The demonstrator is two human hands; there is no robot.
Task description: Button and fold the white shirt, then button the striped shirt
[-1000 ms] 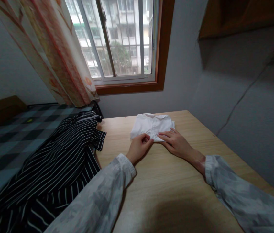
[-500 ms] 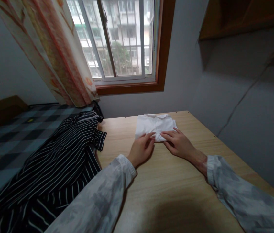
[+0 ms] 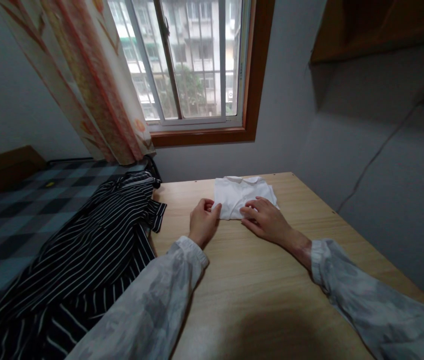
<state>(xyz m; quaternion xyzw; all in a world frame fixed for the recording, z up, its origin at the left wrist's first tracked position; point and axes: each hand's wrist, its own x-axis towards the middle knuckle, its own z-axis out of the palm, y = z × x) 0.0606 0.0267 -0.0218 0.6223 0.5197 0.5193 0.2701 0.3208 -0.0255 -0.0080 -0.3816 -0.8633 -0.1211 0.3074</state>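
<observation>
Shirt (image 3: 240, 196), white, folded into a small packet with the collar on its far edge, lies on the wooden table (image 3: 272, 290) toward the window end; taken as reference. My left hand (image 3: 203, 221) sits at the shirt's near left corner, fingers curled in, thumb and forefinger touching the cloth edge; whether they actually pinch it I cannot tell from this angle. My right hand (image 3: 266, 220) lies flat, palm down, fingers spread a little apart, fingertips pressing on the shirt's near right edge, heel of the hand on the table. Both forearms, in pale mottled sleeves, reach toward the shirt from the near side. Left of the shirt, well apart from it, a black blouse with white stripes (image 3: 87, 260) is heaped, draped over the table's left edge and onto the checked bedcover (image 3: 16, 215). Beyond the shirt, past the table's far edge: window (image 3: 192, 65) with a brown frame, and a patterned curtain (image 3: 84, 75) hanging at its left.
</observation>
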